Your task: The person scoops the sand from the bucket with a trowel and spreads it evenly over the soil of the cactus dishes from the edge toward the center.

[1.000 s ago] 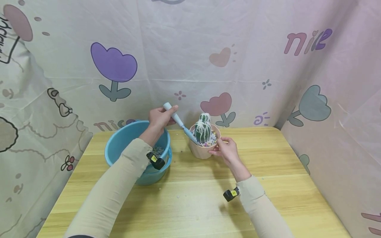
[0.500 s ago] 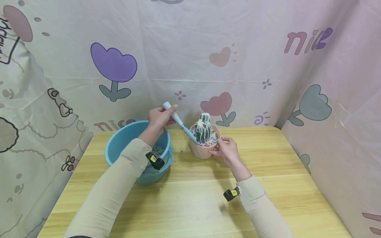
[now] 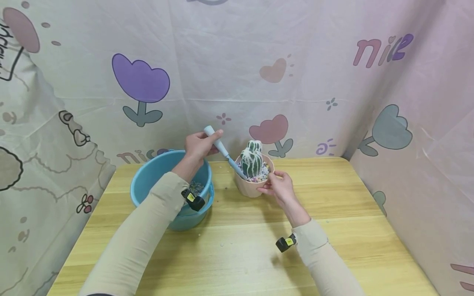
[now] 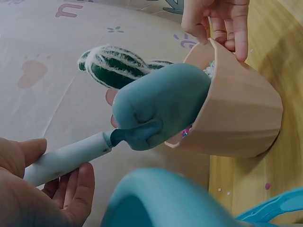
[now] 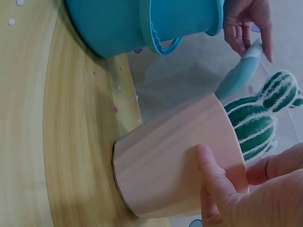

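1. The left hand [image 3: 199,146] gripped the pale handle of a small blue trowel [image 3: 226,155], fingers and thumb curled round it.
2. The trowel's long axis ran on a slant, from the handle end up and to the left, by the backdrop, down and to the right. Its blade pointed down into the pink pot [image 3: 250,187] at the pot's left rim.
3. In the left wrist view the rounded back of the blade [image 4: 158,106] lay against the pot's edge [image 4: 236,109], its tip buried among the coloured gravel.
4. The right hand [image 3: 278,188] held the pot at its right side, thumb on the wall and fingers curled over the rim.
5. The pot stood on the wooden table [image 3: 333,197] near the back edge, seemingly tipped a little towards the trowel. It held a green cactus [image 3: 252,158] with white ribs, which stood upright.
6. A blue bucket [image 3: 155,174] sat just to the pot's left, under the left forearm, with gravel in its bottom.
7. On the backdrop [image 3: 237,61], "nice" showed at the upper right [image 3: 383,50], partly creased. Another "nice" was part hidden behind the bucket [image 3: 138,155].
8. A few loose gravel bits lay on the table near the bucket.
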`<state>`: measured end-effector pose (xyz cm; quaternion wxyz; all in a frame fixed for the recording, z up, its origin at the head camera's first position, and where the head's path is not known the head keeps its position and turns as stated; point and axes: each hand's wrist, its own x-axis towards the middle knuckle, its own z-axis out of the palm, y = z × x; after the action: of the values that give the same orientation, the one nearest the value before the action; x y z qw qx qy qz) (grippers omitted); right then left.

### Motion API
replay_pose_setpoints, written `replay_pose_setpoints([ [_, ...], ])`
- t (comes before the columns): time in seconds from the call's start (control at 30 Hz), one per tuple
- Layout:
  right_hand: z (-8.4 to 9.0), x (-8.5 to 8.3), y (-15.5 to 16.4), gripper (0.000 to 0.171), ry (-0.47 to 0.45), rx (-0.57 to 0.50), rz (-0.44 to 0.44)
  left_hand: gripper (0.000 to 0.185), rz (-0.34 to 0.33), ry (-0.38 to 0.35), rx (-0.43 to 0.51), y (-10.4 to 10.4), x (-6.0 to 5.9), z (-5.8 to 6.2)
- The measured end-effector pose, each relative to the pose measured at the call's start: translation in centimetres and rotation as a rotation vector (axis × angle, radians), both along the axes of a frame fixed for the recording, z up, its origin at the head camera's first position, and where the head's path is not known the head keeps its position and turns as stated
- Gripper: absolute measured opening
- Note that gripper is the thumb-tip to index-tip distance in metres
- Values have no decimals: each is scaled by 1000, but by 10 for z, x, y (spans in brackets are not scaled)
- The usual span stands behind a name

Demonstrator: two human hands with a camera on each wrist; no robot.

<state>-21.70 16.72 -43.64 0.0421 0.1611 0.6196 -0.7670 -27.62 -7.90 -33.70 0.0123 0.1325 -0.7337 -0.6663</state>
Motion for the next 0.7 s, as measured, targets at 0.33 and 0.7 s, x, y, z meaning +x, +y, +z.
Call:
replay_pose_setpoints([
  [0.33,0,2,-1,54,3,18,2,58,18,36,14,2,0,4],
  [0.7,3,3,7,54,-26,146,-2,54,28,87,80,-1,-2,5],
])
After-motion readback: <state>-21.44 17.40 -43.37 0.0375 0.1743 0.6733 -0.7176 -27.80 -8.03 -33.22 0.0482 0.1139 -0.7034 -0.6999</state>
